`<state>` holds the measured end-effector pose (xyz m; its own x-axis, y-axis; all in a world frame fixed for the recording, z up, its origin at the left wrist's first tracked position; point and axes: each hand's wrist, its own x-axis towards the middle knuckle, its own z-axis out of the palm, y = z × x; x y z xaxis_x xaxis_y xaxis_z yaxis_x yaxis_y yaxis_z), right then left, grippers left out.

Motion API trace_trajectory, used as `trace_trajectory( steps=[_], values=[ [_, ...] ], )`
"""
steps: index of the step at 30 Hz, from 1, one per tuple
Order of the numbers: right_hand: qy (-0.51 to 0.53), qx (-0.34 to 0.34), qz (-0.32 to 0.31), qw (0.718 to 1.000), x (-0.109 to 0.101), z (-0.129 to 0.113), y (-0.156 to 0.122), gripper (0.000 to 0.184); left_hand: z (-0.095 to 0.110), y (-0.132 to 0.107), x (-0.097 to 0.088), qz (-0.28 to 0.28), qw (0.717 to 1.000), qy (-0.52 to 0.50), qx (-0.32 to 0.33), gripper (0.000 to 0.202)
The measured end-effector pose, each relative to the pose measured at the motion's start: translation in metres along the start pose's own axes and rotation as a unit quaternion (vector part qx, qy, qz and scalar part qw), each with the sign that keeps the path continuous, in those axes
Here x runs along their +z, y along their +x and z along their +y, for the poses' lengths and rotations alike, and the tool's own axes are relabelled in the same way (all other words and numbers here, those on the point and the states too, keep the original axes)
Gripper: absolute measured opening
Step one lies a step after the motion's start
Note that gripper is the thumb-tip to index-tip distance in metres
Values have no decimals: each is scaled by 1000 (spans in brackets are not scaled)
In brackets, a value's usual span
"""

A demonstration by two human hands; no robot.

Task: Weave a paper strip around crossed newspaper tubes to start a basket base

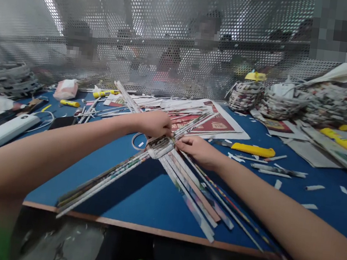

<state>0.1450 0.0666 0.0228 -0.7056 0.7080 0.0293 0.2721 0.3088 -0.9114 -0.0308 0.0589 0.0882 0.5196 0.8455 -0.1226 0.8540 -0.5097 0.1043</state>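
Head view: blue bench (141, 193) with a wood front edge and a perforated metal screen (116, 23) behind it; blurred people sit beyond the screen. Rolled newspaper tubes (186, 185) lie crossed in a star at bench centre, spokes running out four ways. Left hand (155, 123) sits on the crossing, fingers curled tight over the tubes. Right hand (198, 149) is just beside it, fingers pressed together, pinching tubes at the crossing.

Counts:
- one yellow utility knife (252, 149)
- two yellow glue sticks (70, 103) far left
- one white power bank (6, 129)
- two woven paper baskets (245, 94) far right
- one printed newspaper sheet (221, 125)
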Motion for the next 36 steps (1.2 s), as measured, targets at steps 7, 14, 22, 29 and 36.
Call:
trace_trajectory(
  steps=[7, 14, 22, 29, 36],
  values=[
    [-92, 58, -48, 993, -16, -32, 11, 29, -3, -10, 0, 66, 996, -34, -54, 32],
    [-322, -35, -34, 946, -15, -37, 24, 26, 7, -22, 19, 113, 985, -59, -118, 31],
    [-485, -94, 20, 869, 1, -38, 24, 19, 3, -31, 34, 72, 951, -258, -154, 38],
    [-491, -180, 148, 839, 23, -15, 12, 17, -7, -24, 61, 93, 913, -344, -197, 37],
    [-411, -217, 42, 884, 58, 1, -23, 10, -20, -18, 82, 54, 890, -403, -205, 36]
  ],
)
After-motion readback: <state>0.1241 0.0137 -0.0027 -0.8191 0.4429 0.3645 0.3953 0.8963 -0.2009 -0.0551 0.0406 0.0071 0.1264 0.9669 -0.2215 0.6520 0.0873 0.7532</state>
